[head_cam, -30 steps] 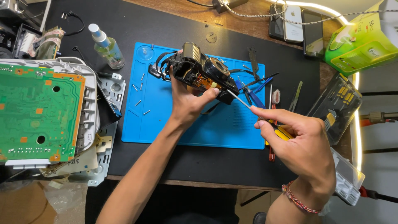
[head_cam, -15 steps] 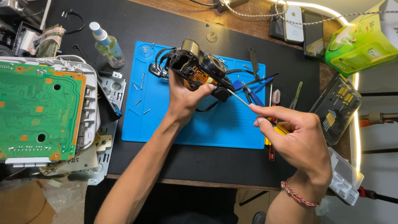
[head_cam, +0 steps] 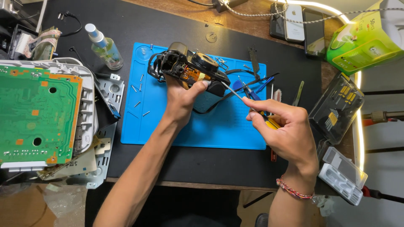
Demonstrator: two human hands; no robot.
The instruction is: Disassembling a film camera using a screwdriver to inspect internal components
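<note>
The left hand [head_cam: 182,98] is clenched around a stripped black camera body [head_cam: 189,69], holding it just above the upper middle of the blue silicone work mat [head_cam: 168,126]. The palm and fingers cover the body's lower side, so what lies under them cannot be made out; an orange flex strip shows beside the thumb. The right hand [head_cam: 286,130], over the mat's right edge, pinches a thin screwdriver [head_cam: 246,101] between thumb and fingertips. Its shaft runs up-left to the camera body's right end; the yellow handle is mostly buried in the fist, and whether the tip touches the body is hard to tell. Black cables loop from the body across the mat's top. Loose screws [head_cam: 139,96] lie on the mat's left part. Left of the mat sits a green circuit board [head_cam: 35,113], cut off by the frame edge. Above the mat's left corner stands a small spray bottle [head_cam: 105,46]. Right of the mat rests a dark bit case [head_cam: 336,111], its contents too small to read.
</note>
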